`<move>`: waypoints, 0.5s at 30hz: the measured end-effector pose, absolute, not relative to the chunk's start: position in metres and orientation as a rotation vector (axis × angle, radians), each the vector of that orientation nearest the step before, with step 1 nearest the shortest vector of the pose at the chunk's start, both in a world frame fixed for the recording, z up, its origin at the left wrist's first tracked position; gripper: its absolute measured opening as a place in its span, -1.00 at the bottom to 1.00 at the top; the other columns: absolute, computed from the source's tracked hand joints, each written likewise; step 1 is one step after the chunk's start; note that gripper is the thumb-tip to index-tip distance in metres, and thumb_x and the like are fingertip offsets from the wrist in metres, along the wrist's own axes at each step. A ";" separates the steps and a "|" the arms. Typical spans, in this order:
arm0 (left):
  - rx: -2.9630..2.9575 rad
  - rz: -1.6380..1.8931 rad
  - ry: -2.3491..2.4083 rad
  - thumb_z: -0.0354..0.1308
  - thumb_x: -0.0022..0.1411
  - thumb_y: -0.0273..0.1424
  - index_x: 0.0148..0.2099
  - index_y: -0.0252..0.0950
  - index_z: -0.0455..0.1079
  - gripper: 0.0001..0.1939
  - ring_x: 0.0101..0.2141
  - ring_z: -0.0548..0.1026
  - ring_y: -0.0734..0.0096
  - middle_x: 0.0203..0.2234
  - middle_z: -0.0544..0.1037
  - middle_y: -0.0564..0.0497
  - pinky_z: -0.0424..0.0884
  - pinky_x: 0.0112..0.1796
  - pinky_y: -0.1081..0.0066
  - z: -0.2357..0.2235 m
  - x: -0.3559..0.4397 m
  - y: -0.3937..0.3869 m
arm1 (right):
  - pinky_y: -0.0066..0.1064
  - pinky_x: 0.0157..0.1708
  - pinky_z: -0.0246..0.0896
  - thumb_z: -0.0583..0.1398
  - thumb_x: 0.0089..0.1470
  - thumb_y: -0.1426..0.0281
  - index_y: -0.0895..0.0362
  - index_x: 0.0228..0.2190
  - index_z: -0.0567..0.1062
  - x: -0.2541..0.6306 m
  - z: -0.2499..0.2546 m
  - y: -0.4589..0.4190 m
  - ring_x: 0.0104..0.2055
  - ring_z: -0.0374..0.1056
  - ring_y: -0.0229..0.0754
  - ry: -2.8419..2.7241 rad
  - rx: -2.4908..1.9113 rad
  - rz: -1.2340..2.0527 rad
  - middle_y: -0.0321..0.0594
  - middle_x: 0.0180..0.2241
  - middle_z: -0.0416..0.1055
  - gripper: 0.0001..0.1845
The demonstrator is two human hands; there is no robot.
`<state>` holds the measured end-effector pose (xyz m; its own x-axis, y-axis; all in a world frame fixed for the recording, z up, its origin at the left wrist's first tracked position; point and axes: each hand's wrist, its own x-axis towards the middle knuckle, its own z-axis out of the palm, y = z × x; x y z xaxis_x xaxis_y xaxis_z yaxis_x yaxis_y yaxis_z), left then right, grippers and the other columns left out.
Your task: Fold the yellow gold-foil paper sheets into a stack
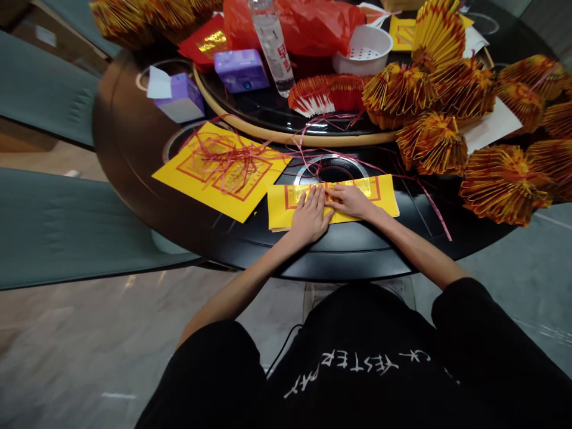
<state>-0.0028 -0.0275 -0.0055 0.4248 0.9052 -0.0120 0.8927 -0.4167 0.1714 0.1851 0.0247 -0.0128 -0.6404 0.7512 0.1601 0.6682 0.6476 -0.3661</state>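
A folded stack of yellow paper with red and gold print lies at the near edge of the round black table. My left hand lies flat on its middle, fingers stretched out. My right hand rests beside it on the same stack, fingers bent and pressing or pinching the paper along a fold. The two hands touch.
A spread of yellow sheets under loose red strings lies to the left. Several folded gold-and-red paper fans pile at the right. On the turntable stand a water bottle, purple tissue packs, a white bowl and a red bag.
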 end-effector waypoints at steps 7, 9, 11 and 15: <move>2.517 0.160 1.594 -0.21 0.51 -0.15 0.53 -0.46 0.08 -0.29 0.52 -0.07 0.06 0.52 0.00 -0.23 -0.18 0.46 0.03 -0.010 -0.004 -0.027 | -0.32 -0.31 0.09 0.02 0.39 0.37 0.23 0.06 0.61 0.187 -0.009 0.014 -0.28 0.39 -0.08 -2.578 -1.237 0.297 0.00 -0.19 0.56 -0.56; 2.519 0.165 1.596 -0.20 0.52 -0.15 0.53 -0.45 0.09 -0.29 0.52 -0.06 0.07 0.52 0.01 -0.23 -0.18 0.46 0.04 -0.010 -0.004 -0.027 | -0.30 -0.32 0.08 -0.01 0.40 0.35 0.21 0.07 0.61 0.185 -0.003 0.009 -0.27 0.41 -0.07 -2.621 -1.303 0.266 0.01 -0.18 0.57 -0.53; 2.517 0.178 1.594 -0.20 0.52 -0.15 0.52 -0.43 0.10 -0.30 0.52 -0.05 0.07 0.52 0.02 -0.22 -0.17 0.46 0.04 -0.010 -0.004 -0.027 | -0.30 -0.32 0.08 -0.02 0.42 0.32 0.19 0.07 0.62 0.183 0.002 0.006 -0.24 0.43 -0.06 -2.629 -1.369 0.247 0.01 -0.16 0.58 -0.52; 2.513 0.204 1.590 -0.18 0.51 -0.16 0.52 -0.42 0.11 -0.31 0.51 -0.04 0.07 0.52 0.03 -0.22 -0.17 0.46 0.04 -0.009 -0.004 -0.029 | -0.30 -0.32 0.07 -0.03 0.44 0.28 0.16 0.08 0.61 0.181 0.008 0.004 -0.16 0.45 -0.03 -2.589 -1.478 0.243 0.00 -0.11 0.58 -0.51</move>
<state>-0.0039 -0.0286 -0.0089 0.4250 0.9047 0.0295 0.8828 -0.4215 0.2075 0.1805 0.0040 0.0077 -0.5031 0.8628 0.0501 0.8384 0.5013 -0.2140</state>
